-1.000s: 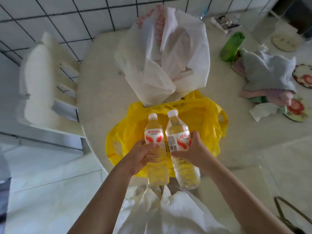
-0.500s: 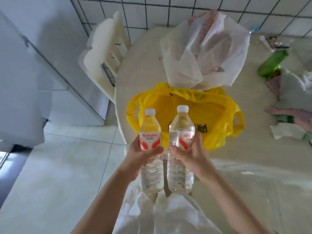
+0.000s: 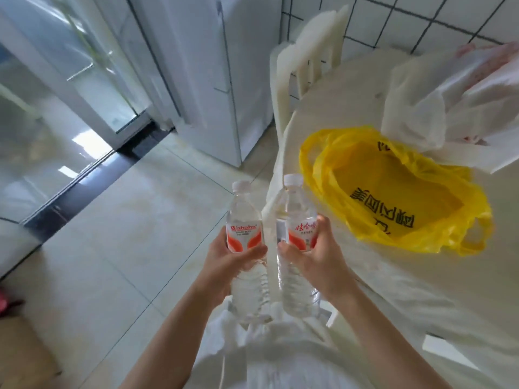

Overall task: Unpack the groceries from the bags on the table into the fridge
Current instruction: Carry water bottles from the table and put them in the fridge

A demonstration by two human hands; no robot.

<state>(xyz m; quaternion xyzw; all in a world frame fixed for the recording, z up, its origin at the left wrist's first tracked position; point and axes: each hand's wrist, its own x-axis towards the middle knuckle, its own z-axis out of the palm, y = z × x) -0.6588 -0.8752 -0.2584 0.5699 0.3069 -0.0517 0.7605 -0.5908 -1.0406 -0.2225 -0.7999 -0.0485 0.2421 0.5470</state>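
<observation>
Left hand and right hand each gripped one upright water bottle, left bottle and right bottle, fingers wrapped closed, beside the desk edge.

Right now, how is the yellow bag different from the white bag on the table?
The yellow bag is see-through yellow with black writing; the white bag is cloudy white with pinkish-red print. The yellow bag lies low and slumped, its mouth gaping, while the white bag stands up taller and crumpled. The yellow bag is nearer the person; the white bag sits behind it, toward the tiled wall. Both are thin plastic carrier bags on the same table.
</observation>
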